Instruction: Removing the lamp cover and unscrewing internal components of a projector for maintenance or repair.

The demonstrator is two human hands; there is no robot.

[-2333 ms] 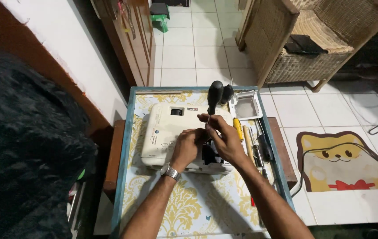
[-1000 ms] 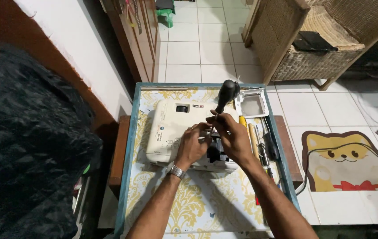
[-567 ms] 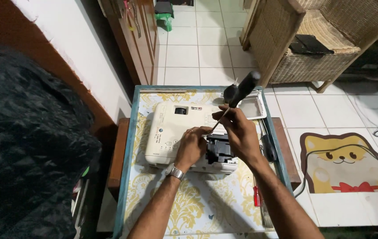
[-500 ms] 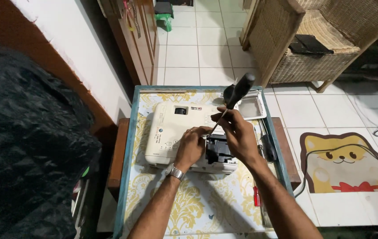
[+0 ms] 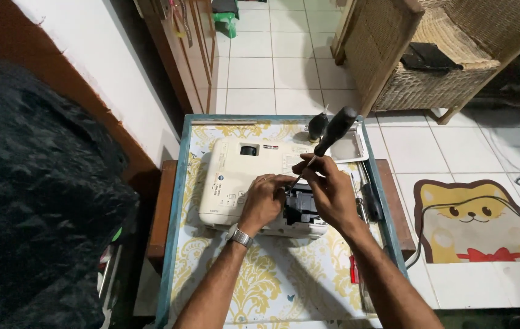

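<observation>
White-tiled room [image 5: 284, 67], perhaps floral tabletop [image 5: 272, 280]

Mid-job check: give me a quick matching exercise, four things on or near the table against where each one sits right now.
Things:
1. screwdriver
2. projector
3. cat-shaped mat
4. wristwatch

Places:
A. on the tiled floor, right of the table
B. on the left hand's wrist
C. in the right hand, tip down at the black part
D. flat on the patterned tabletop, under the left hand

Pairs: 1-C, 2-D, 3-A, 4-B
</observation>
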